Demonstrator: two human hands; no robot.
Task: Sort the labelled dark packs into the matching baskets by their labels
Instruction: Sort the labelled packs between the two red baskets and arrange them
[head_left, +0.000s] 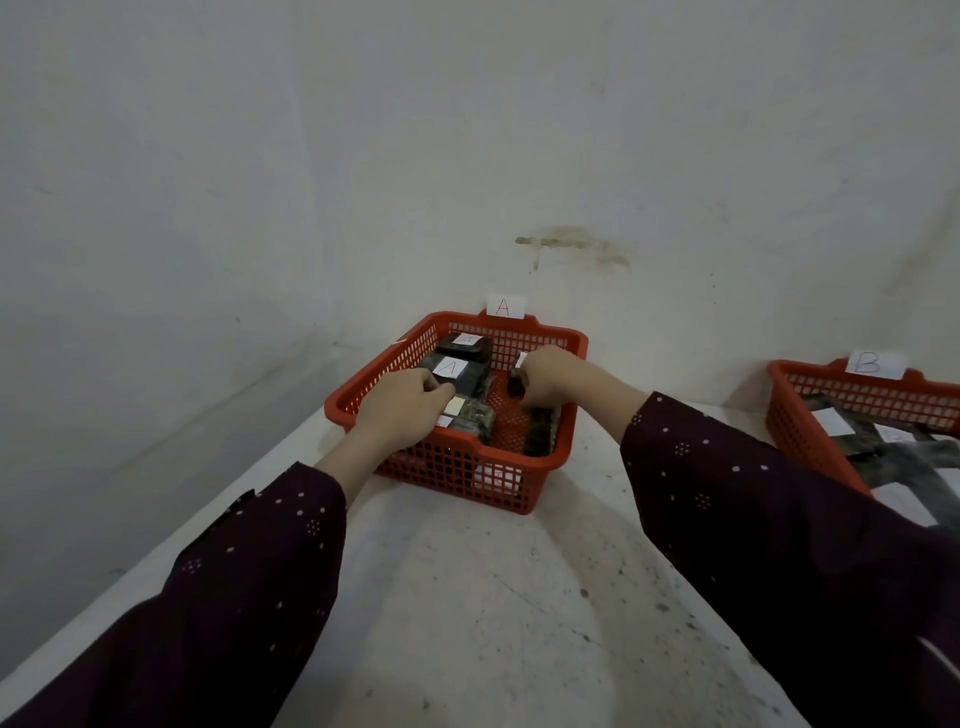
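A red mesh basket (452, 470) with a paper tag "A" (505, 306) on its far rim stands near the wall. Several dark packs with white labels lie inside; one in the middle shows an "A" label (451, 368). My left hand (402, 405) reaches over the near left rim, its fingers curled on a dark pack (467, 382). My right hand (545, 379) is inside the basket on the right and pinches a small dark pack with a white label (518, 375). Another pack (539, 434) lies below that hand.
A second red basket (810, 415) tagged "B" (872, 362) stands at the right edge with several dark labelled packs in it. Both baskets sit on a white speckled table (493, 597) against a white wall. The table's left edge runs diagonally.
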